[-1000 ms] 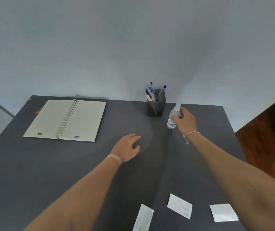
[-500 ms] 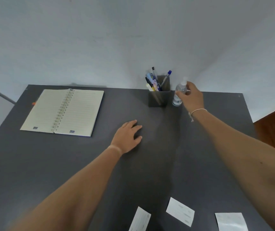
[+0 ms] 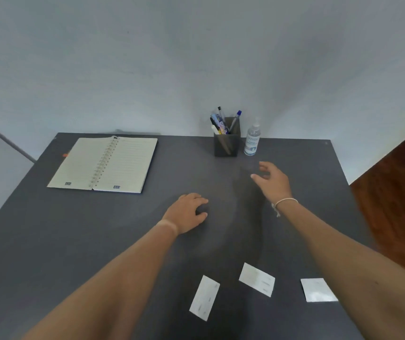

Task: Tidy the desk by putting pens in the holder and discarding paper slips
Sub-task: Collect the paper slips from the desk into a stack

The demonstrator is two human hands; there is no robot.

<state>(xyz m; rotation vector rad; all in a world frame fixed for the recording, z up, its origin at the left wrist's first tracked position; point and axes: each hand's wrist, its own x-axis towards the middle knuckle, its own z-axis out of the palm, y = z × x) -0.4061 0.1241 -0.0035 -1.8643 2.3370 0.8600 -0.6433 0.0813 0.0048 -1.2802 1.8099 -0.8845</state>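
A dark square pen holder [image 3: 226, 144] stands at the back of the desk with several pens [image 3: 221, 123] upright in it. Three white paper slips lie near the front edge: one at the left [image 3: 204, 297], one in the middle [image 3: 257, 279], one at the right [image 3: 317, 289], partly under my right forearm. My left hand [image 3: 188, 212] rests on the desk with fingers curled and holds nothing. My right hand [image 3: 272, 181] hovers empty, fingers apart, a little in front of the holder and a small clear spray bottle [image 3: 252, 140].
An open spiral notebook [image 3: 105, 164] lies at the back left of the dark grey desk [image 3: 49, 241]. The wall runs right behind the desk. Wooden floor [image 3: 397, 192] shows past the right edge.
My right hand set the spray bottle down beside the pen holder, let go and drew back toward me. My left hand stayed on the desk and curled its fingers.
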